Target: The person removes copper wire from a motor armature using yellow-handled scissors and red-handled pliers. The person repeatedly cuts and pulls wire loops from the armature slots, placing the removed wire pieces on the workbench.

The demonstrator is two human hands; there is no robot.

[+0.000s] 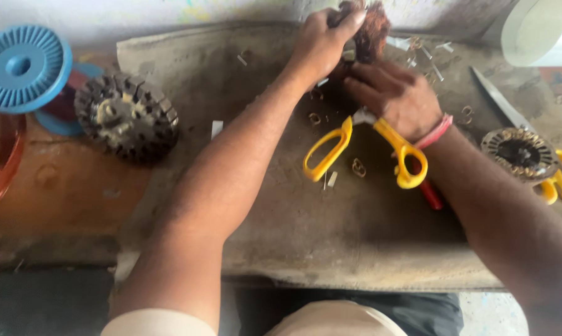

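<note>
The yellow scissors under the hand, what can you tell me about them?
The scissors have two bright yellow loop handles that look like plastic, spread wide apart. Their blades are hidden under the right hand, which rests over the joint without fingers in the loops. They lie flat on the worn grey mat, among small metal scraps.

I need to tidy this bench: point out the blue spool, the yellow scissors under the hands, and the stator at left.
Blue spool (21,67), head view, on its ribbed flange.
Yellow scissors (325,152), head view, on the left handle loop.
Stator (126,115), head view, on its slotted top face.
</note>
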